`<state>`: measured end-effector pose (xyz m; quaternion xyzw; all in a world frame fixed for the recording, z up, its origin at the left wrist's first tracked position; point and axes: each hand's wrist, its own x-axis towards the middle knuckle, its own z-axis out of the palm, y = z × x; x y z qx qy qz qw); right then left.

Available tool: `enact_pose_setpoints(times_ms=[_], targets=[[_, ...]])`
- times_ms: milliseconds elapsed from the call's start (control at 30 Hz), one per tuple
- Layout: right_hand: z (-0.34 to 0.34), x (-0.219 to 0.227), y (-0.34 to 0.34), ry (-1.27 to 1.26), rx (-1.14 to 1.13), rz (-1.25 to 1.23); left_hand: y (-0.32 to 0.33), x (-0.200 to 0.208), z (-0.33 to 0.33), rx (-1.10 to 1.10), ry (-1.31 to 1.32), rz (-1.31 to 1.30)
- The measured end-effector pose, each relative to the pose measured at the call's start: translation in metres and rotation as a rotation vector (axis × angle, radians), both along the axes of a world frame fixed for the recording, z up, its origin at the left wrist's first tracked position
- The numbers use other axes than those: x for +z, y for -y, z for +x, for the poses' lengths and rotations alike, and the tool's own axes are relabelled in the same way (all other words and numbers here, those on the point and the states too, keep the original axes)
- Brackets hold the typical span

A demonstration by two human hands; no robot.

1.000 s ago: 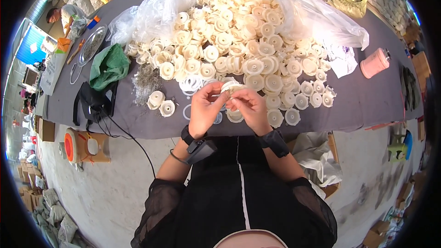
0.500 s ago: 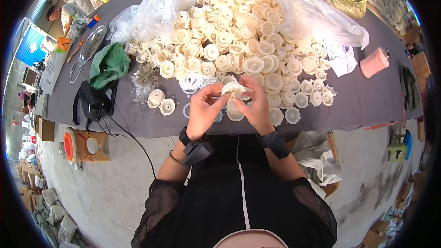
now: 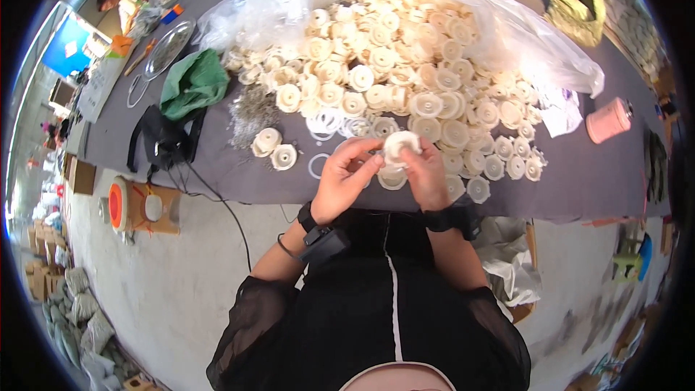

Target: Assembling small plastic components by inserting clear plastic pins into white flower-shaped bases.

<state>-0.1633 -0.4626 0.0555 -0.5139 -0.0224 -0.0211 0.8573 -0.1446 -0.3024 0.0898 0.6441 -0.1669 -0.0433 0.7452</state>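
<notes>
A round, cream plastic part with a flanged rim [image 3: 400,145] is held up over the table's near edge, slightly blurred. My right hand [image 3: 428,177] grips it, thumb across its face and fingers behind. Just left of the part, my left hand [image 3: 346,179] has its thumb and fingertips bent toward each other; whatever lies between them is too small to make out. Under and behind the hands lie white rings [image 3: 323,122] and more of the cream parts [image 3: 427,105]. Two cream parts [image 3: 284,157] sit apart to the left.
A big heap of cream parts [image 3: 391,36] covers the table's middle, with clear plastic bags [image 3: 499,29] behind. Small clear pieces [image 3: 253,110], a green bag [image 3: 194,83] and a black pouch with cables [image 3: 165,137] lie left. A pink thread cone [image 3: 608,122] stands right.
The cream part has tipped so its round face shows, and it now rests mainly in my right hand. My left fingers have drawn back from it. The whole view has shifted a little.
</notes>
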Motion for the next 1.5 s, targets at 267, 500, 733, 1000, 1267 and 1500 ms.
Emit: enact_pose_setpoints(times_ms=[267,500,733,1000,1267,1500], targets=[[0.003,-0.019,0.011,-0.239,0.131,0.738,-0.102,-0.038,0.070,0.379,0.279,0.806],[0.003,-0.020,0.008,-0.237,0.115,0.737,-0.088,-0.052,0.073,0.247,0.492,1.120],[0.000,-0.023,0.019,-0.224,0.035,0.779,-0.036,-0.040,0.077,0.177,0.585,0.908],[-0.007,-0.018,0.022,-0.177,0.047,0.781,0.024,-0.053,0.091,-0.085,0.733,0.838],[-0.009,-0.023,0.028,-0.221,0.006,0.823,0.009,-0.041,0.086,-0.236,0.533,0.726],[-0.002,-0.029,0.022,-0.178,0.101,0.783,0.027,-0.058,0.085,-0.280,0.864,0.921]])
